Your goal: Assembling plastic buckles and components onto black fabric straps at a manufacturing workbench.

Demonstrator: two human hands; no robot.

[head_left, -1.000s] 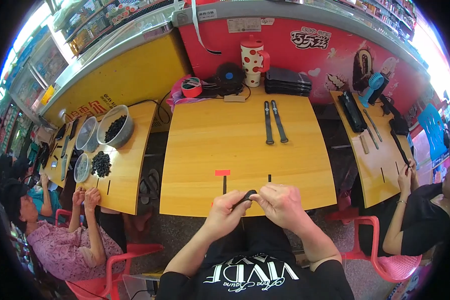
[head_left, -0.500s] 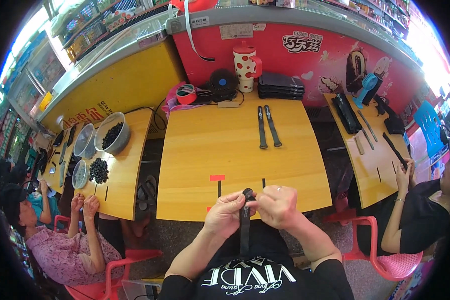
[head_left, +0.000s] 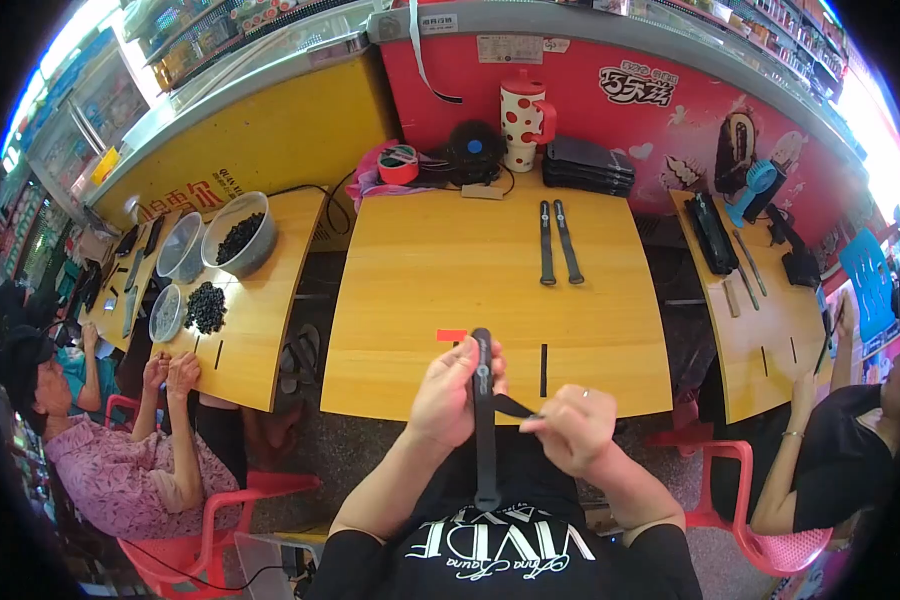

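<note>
My left hand (head_left: 444,400) grips the upper part of a black strap (head_left: 485,430), whose lower end hangs in front of my shirt. A pale mark shows on the strap near my thumb. To its right, my right hand (head_left: 574,428) is closed on the tip of a narrow black strip (head_left: 511,405) that runs out from the strap's side. Whether that strip is part of the same strap, I cannot tell. Two similar straps, a left one (head_left: 547,245) and a right one (head_left: 568,245), lie side by side on the table (head_left: 420,260).
At the table's back are a spotted tumbler (head_left: 521,125), a dark fan (head_left: 474,150), red tape (head_left: 398,165) and stacked black pouches (head_left: 587,168). Co-workers sit at both side tables. Tubs (head_left: 240,237) and a heap of small black pieces (head_left: 206,307) stand left.
The strap's top was bunched between both hands; now it stands straight in my left hand. My right hand has moved right and down, drawing a black strip outward.
</note>
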